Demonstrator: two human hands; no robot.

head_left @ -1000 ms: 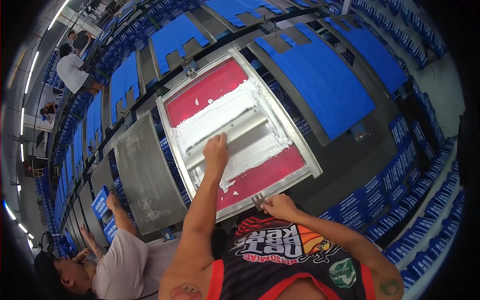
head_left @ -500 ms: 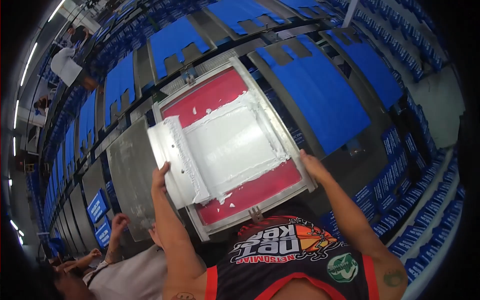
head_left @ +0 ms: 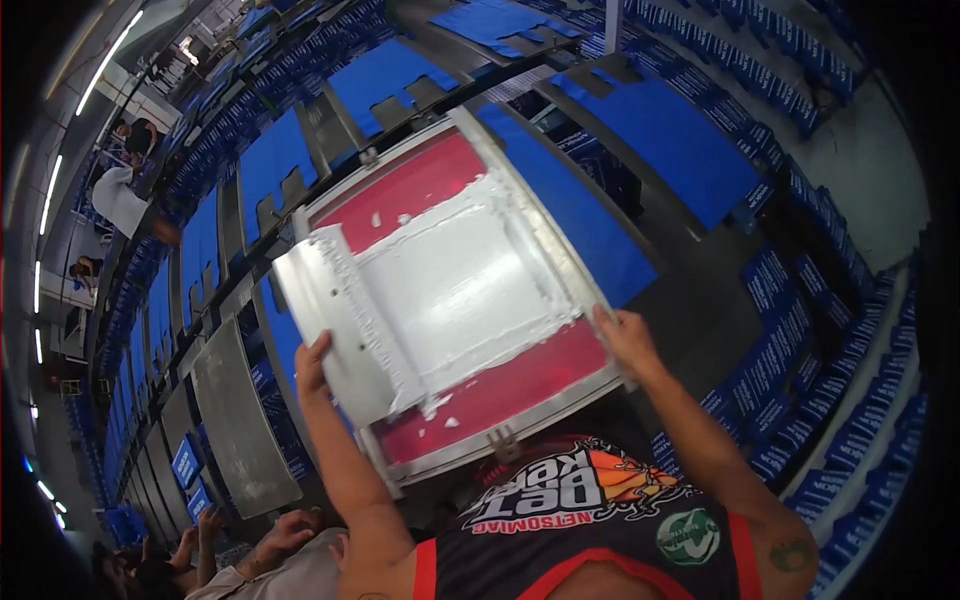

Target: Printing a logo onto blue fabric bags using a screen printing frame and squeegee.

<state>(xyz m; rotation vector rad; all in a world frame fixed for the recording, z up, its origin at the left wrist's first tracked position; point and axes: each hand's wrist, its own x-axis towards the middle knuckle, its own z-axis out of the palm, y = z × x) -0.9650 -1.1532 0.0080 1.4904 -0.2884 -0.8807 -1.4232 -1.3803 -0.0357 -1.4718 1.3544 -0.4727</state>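
A metal-framed printing screen (head_left: 539, 240) with red mesh (head_left: 502, 378) lies tilted across the middle of the view, its centre coated in thick white paste (head_left: 451, 260). A metal squeegee (head_left: 315, 292), paste along its inner edge, rests lengthwise at the screen's left end. My left hand (head_left: 312, 365) is closed on that left side, against the squeegee; whether it holds the squeegee as well as the frame is hard to tell. On the right, my right hand (head_left: 624, 342) grips the frame's rail. Part of a blue fabric panel (head_left: 610, 272) shows beneath the screen's right edge.
Rows of boards bearing blue panels (head_left: 655, 135) surround the screen, with a bare grey board (head_left: 230, 420) at left. Racks of blue printed pieces (head_left: 850, 420) line the right. A co-worker's hands (head_left: 285, 535) are close at lower left; other people (head_left: 125, 200) stand farther back.
My left hand moved from the squeegee's middle to the screen's left side, the squeegee with it. My right hand left the front clamp for the right rail. The screen now overlaps the right-hand blue panel.
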